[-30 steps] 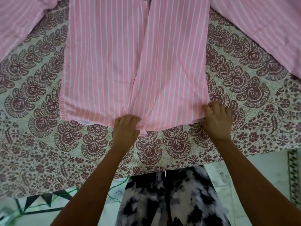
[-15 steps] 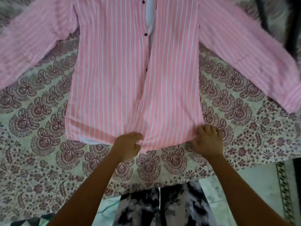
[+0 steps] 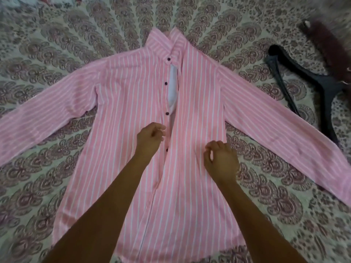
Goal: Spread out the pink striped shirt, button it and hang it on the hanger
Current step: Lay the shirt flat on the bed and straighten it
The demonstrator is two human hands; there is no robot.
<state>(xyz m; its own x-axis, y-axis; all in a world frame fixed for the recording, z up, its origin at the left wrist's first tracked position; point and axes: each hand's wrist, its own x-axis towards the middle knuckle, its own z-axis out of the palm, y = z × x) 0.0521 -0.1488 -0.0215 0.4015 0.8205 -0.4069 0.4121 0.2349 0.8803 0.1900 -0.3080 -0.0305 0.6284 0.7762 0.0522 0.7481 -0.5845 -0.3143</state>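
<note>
Head view, shirt: my pink striped shirt (image 3: 133,114) lies front up and flat on the bed (image 3: 57,44), sleeves stretched out to both sides, collar away from me.
Head view, placket: the front is not closed; a white gap (image 3: 173,88) shows between the two edges below the collar, and I see dark buttons (image 3: 166,83) in a row down the left-hand edge.
Head view, left hand: my left hand (image 3: 150,138) hovers at the button edge about mid-chest, fingers loosely curled and holding nothing.
Head view, right hand: my right hand (image 3: 221,160) is over the other front panel, thumb and forefinger near a pinch but empty, as far as I can tell.
Head view, hanger: the black hanger (image 3: 311,80) lies on the bed to my right, well apart from the collar, with something dark and furry (image 3: 330,48) just beyond it.
Step in hand: I judge the spreading done and buttoning about to start.
How to do it well: pinch the buttonhole edge with the right, lay it over the matching button, steady that button with the left, and go in order so no hole is skipped.
Watch for: dragging the panels and rumpling the flat body.
</note>
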